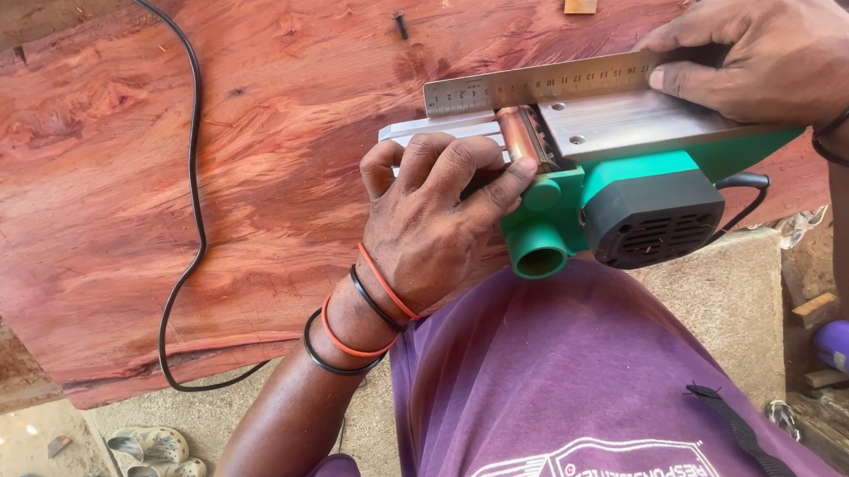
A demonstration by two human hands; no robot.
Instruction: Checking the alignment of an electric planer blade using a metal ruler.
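Reddish, strongly figured timber (269, 150) filled the background as a broad slab, with a black cable (194, 185) looping across it and sandy ground with a few sandals (150, 447) below.

Against the slab's near edge the electric planer (620, 190) lay upside down, green body toward the person's purple shirt (575, 397) and its bright metal sole (625, 120) facing up. A steel ruler (543, 83) stood on edge along the far side of the sole, spanning the cutter drum (520, 137).

The left hand (438, 223) was curled over the front shoe just left of the drum, fingers bent and pressed down on the metal, thumb reaching toward the green housing. It pinned the tool rather than pinching anything. The right hand (765, 50) lay over the ruler's right end, fingers closed down on it with the thumb along its near edge, holding it to the rear sole.

As a judgement, checking this well called for the ruler to sit flat and unrocked on the rear sole, with light, even pressure beside the grip and no fingertip straying toward the blades. The planer should have been unplugged. Whether it was could not be told.
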